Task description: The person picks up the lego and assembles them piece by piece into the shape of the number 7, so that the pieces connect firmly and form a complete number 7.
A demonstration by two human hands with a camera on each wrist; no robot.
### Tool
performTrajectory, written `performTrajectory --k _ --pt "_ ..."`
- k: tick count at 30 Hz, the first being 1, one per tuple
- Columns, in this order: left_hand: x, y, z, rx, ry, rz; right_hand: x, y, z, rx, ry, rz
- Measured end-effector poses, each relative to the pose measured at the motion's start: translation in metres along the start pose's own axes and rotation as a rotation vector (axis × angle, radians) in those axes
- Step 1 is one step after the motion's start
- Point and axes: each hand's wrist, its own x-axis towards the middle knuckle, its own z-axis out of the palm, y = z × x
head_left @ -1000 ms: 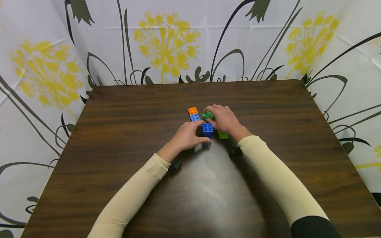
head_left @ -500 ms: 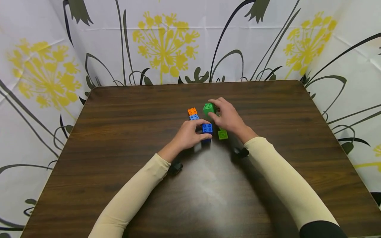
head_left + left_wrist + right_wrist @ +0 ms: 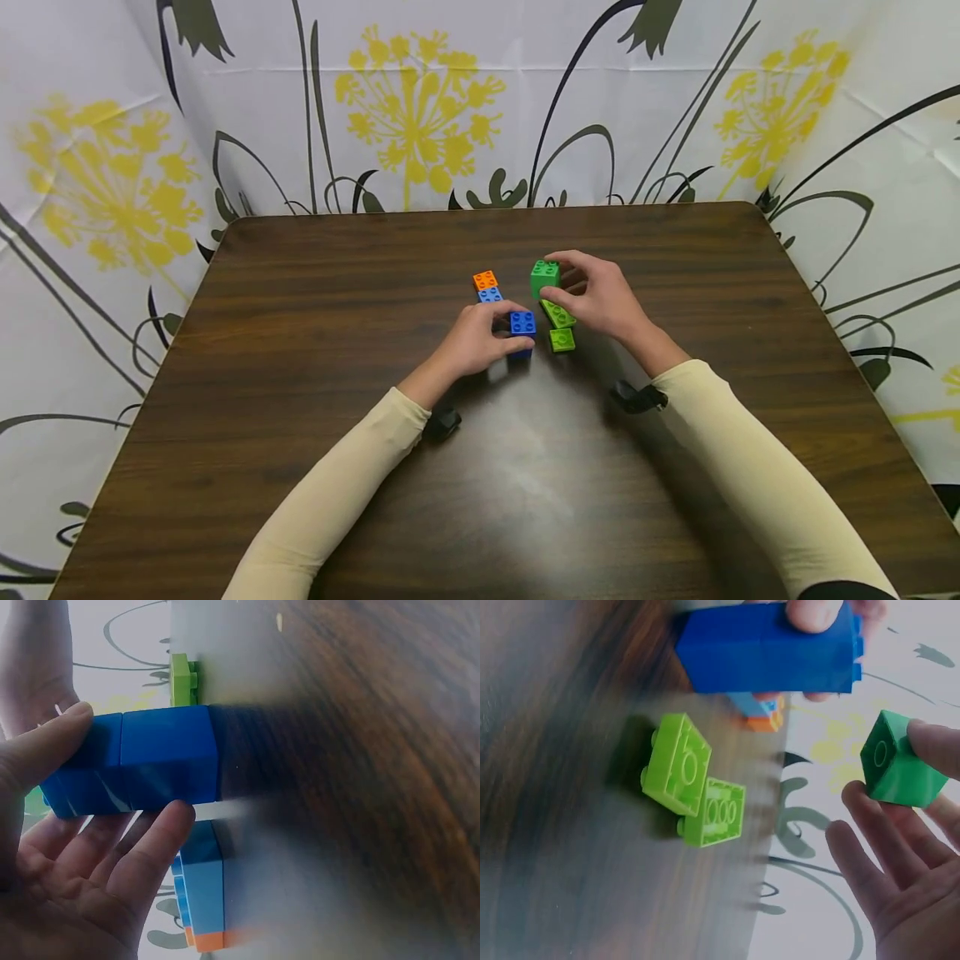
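My left hand grips a stack of two dark blue bricks, thumb on one side and fingers on the other. The stack stands upright, studs up; the seam between its bricks shows in the left wrist view. To its right, my right hand pinches a green toy brick between thumb and fingers. In the right wrist view this green brick is held above the table with its underside partly showing. Below it lie two lime green bricks, a longer one and a shorter one, hollow sides up.
Behind the left hand, a light blue brick and an orange brick stand in a row. They sit on a dark wooden table. A flower-patterned cloth hangs behind the table's far edge. Black wrist cameras are worn under both forearms.
My right hand has drawn away from the blue stack, first back and then right, taking the green brick along. The lime bricks are uncovered. My left hand stays around the stack.
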Motion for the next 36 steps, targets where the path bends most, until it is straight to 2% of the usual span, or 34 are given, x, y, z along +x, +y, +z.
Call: performTrajectory --k 4,7,12,22,36 --pt "-0.001 -0.001 0.0 -0.006 -0.01 -0.001 -0.007 -0.005 0.0 0.049 -0.007 -0.002" --pt "-0.001 -0.001 0.0 0.0 -0.019 -0.011 -0.013 -0.01 0.001 0.068 -0.048 -0.017" --pt "0.001 -0.001 0.001 0.007 -0.041 -0.012 -0.022 -0.017 0.005 0.048 -0.123 -0.085" --pt "0.002 -0.004 0.0 0.009 -0.031 0.017 -0.022 -0.021 0.013 0.007 -0.161 -0.18" --pt "0.001 -0.004 -0.002 -0.012 -0.018 0.011 -0.02 -0.024 0.016 -0.04 -0.186 -0.155"
